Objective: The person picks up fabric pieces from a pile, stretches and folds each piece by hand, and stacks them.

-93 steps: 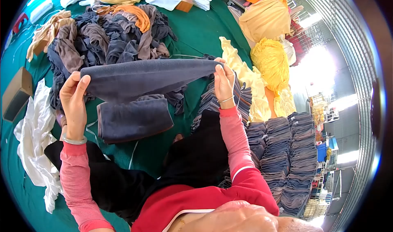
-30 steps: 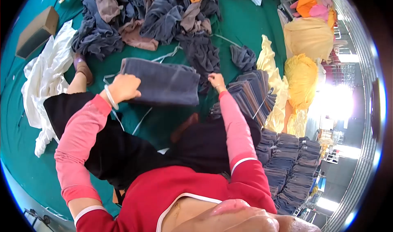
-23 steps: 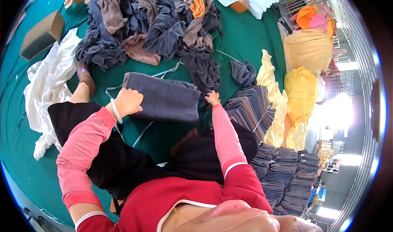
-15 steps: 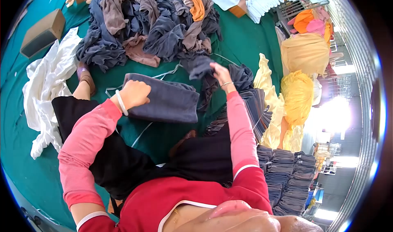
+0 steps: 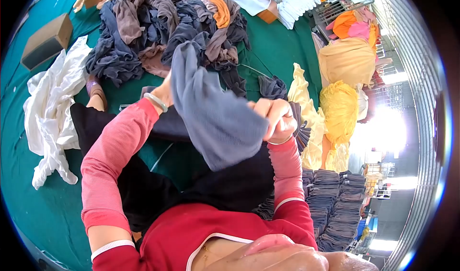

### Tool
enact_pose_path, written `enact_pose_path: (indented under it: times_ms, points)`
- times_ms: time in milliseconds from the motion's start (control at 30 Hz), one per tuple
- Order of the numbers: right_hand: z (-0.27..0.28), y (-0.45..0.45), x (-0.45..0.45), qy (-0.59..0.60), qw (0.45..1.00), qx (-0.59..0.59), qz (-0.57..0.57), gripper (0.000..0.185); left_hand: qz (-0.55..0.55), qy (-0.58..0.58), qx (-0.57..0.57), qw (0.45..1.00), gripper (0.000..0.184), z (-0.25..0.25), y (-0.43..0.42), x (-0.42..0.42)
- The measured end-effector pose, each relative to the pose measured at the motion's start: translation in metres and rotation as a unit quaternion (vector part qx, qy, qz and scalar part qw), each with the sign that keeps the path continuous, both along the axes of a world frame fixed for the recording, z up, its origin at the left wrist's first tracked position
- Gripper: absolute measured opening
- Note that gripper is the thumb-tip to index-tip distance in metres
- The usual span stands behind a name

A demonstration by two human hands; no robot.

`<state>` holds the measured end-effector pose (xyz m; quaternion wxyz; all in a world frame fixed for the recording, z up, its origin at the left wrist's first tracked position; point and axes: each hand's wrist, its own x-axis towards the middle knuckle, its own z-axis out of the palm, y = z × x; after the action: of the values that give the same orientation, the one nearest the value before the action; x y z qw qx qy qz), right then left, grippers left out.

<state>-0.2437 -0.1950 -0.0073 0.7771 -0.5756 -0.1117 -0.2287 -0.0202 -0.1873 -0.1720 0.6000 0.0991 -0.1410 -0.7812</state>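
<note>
A ribbed grey-blue knit cloth (image 5: 215, 118) hangs spread in the air between my two hands, its lower part blurred by motion. My right hand (image 5: 277, 118) is closed on its right edge, fingers bent around the fabric. At the upper left edge is my left hand (image 5: 165, 91), closed on the cloth with its fingers mostly hidden behind it. Under the cloth, a dark grey block-shaped bundle (image 5: 167, 126) lies in front of my legs, largely covered from view.
A heap of grey, brown and orange cloths (image 5: 139, 36) lies ahead on the green floor sheet (image 5: 282, 53). White fabric (image 5: 52, 108) and a cardboard box (image 5: 48, 39) are at left. Yellow cloth (image 5: 306, 122) and stacked dark folded pieces (image 5: 335, 204) stand at right.
The grey-blue cloth has come up from the floor at the right and is now spread between both hands. My left hand has left the dark bundle and moved to the cloth.
</note>
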Motion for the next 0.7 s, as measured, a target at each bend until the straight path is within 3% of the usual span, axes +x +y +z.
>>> enact_pose_path:
  times_ms: [33,67,133,200,333,367,400,500,600,700]
  points:
    - [-0.001,-0.003,0.000,-0.002,0.999,-0.024,0.046,0.033,0.006,0.100,0.027,0.995,0.040,0.000,-0.008,0.006]
    - [-0.003,-0.009,0.001,-0.005,0.995,-0.049,0.092,0.033,0.039,0.046,0.026,0.998,0.038,0.002,-0.020,0.012]
    - [-0.010,-0.019,0.000,0.041,0.987,-0.092,0.126,0.023,0.070,0.066,0.062,0.993,0.041,0.013,-0.022,0.031]
    - [-0.019,-0.029,-0.005,0.180,0.962,-0.204,0.012,0.025,0.057,0.069,-0.001,0.996,0.051,0.034,-0.015,0.043]
    - [-0.056,-0.053,-0.012,0.295,0.927,-0.126,-0.193,0.029,0.021,0.070,-0.022,0.997,0.052,0.046,-0.006,0.026]
    - [-0.063,-0.054,-0.008,0.286,0.930,-0.036,-0.228,0.041,0.013,0.068,0.020,0.997,0.048,0.042,-0.002,0.016]
    - [-0.068,-0.054,-0.005,0.290,0.923,-0.022,-0.252,0.045,0.015,-0.026,0.016,0.999,0.045,0.040,0.001,0.008]
    - [-0.081,-0.057,0.002,0.301,0.905,0.007,-0.299,0.061,-0.057,-0.152,-0.019,0.987,0.040,0.033,0.008,-0.002]
    - [-0.085,-0.056,0.002,0.334,0.904,-0.023,-0.265,0.058,-0.089,-0.157,0.022,0.983,0.038,0.031,0.015,-0.010]
    - [-0.082,-0.052,0.005,0.321,0.902,-0.019,-0.289,0.042,-0.146,-0.271,0.002,0.951,0.040,0.044,0.022,-0.005]
